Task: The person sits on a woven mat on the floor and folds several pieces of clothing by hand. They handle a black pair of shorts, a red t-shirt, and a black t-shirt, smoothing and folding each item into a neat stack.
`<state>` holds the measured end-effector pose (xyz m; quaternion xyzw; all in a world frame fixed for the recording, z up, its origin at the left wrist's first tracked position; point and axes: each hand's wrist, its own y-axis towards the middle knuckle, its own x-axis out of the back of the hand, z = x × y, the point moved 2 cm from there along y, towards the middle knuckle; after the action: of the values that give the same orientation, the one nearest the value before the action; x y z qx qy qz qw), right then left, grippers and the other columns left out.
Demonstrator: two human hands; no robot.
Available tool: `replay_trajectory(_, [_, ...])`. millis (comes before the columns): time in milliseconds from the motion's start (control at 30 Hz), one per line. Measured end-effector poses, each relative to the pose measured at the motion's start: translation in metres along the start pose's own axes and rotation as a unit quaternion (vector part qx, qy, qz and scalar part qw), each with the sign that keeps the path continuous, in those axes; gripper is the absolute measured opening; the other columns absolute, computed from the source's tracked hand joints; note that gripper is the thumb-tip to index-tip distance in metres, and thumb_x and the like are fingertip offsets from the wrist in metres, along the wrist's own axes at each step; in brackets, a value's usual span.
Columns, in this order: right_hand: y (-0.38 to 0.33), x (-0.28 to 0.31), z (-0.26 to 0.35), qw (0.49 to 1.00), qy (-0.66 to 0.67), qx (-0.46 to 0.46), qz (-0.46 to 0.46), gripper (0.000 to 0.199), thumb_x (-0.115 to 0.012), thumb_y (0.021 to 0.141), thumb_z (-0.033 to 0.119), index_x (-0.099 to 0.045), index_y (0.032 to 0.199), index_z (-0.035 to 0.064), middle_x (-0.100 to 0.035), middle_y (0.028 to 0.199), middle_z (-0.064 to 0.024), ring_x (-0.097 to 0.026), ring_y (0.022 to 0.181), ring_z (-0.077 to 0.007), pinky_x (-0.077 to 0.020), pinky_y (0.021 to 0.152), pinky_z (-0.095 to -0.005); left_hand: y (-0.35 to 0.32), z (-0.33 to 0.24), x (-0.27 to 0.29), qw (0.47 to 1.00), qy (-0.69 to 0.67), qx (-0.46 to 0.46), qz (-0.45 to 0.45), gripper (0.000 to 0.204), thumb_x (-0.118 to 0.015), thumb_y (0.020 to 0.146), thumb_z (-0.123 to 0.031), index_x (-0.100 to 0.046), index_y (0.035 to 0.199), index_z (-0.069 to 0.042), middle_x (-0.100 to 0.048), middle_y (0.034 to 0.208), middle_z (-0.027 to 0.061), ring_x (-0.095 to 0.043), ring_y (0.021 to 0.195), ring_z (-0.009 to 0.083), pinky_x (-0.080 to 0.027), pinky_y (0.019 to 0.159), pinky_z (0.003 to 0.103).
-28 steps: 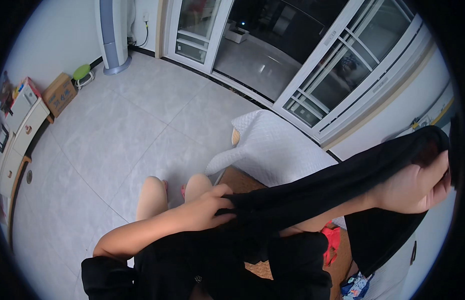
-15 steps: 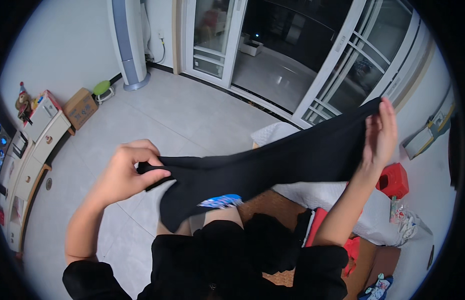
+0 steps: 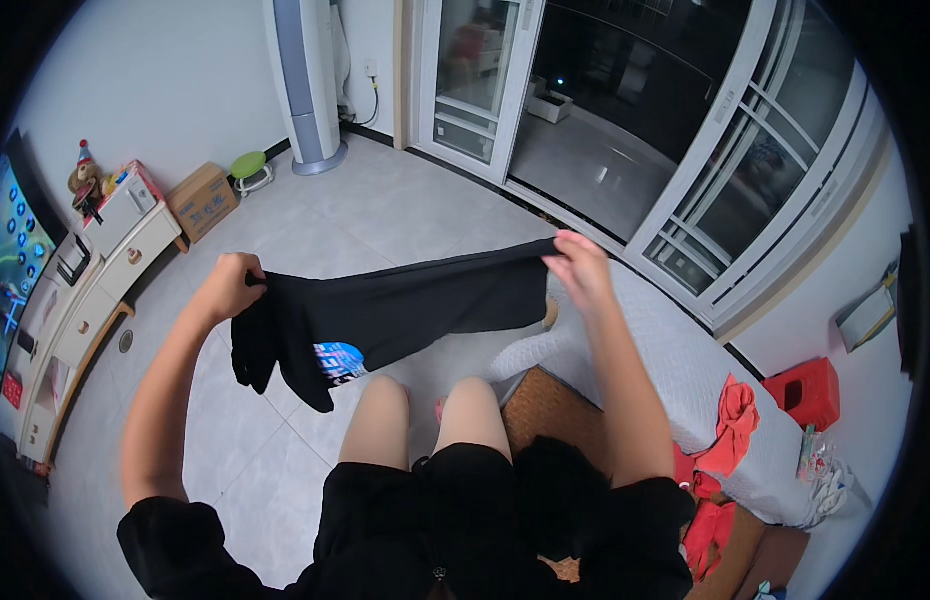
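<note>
A black T-shirt (image 3: 425,300) with a bright blue and white print is stretched sideways in the air before my knees, folded lengthwise. My left hand (image 3: 233,287) pinches its left end, where what look like sleeves hang down in loose points. At the opposite end, my right hand (image 3: 582,266) grips the upper corner between thumb and fingers. The top edge between both hands is nearly straight, rising slightly to the right. Its lower edge hangs free above the floor.
To the right is a bed or couch with a pale quilted cover (image 3: 645,330), bearing a red garment (image 3: 732,420). A red plastic stool (image 3: 803,393) stands beyond it. On the left are a low white cabinet (image 3: 105,285), a screen (image 3: 15,260) and a cardboard box (image 3: 203,200).
My right hand has moved left and slightly down, nearer my left hand. The T-shirt has turned more level and its left end hangs lower. My view has shifted, showing more of the left.
</note>
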<state>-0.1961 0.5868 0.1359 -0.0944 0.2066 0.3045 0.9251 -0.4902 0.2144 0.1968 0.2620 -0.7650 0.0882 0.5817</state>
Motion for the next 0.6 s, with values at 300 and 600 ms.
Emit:
replay_trajectory(300, [-0.084, 0.072, -0.054, 0.997, -0.041, -0.027, -0.061, 0.014, -0.054, 0.085, 0.005, -0.056, 0.099, 0.0021, -0.054, 0.098, -0.0049, -0.052, 0.092, -0.0159, -0.0452, 0.082, -0.0321, -0.097, -0.039, -0.043, 0.991, 0.003, -0.136, 0.01, 0.018, -0.054, 0.06, 0.009, -0.056, 0.074, -0.002, -0.056, 0.082, 0.0159, -0.055, 0.082, 0.0329, -0.046, 0.072, 0.04])
replay_trajectory(600, [-0.21, 0.082, -0.115, 0.768, -0.629, 0.064, 0.103, 0.035, -0.064, 0.071, 0.01, -0.055, 0.104, 0.0017, -0.054, 0.104, -0.0156, -0.052, 0.1, -0.0302, -0.0417, 0.087, -0.0379, -0.203, -0.121, -0.217, 0.967, -0.163, -0.125, 0.148, 0.016, -0.059, 0.068, -0.002, -0.053, 0.083, -0.001, -0.052, 0.081, 0.015, -0.056, 0.08, 0.0325, -0.048, 0.071, 0.04])
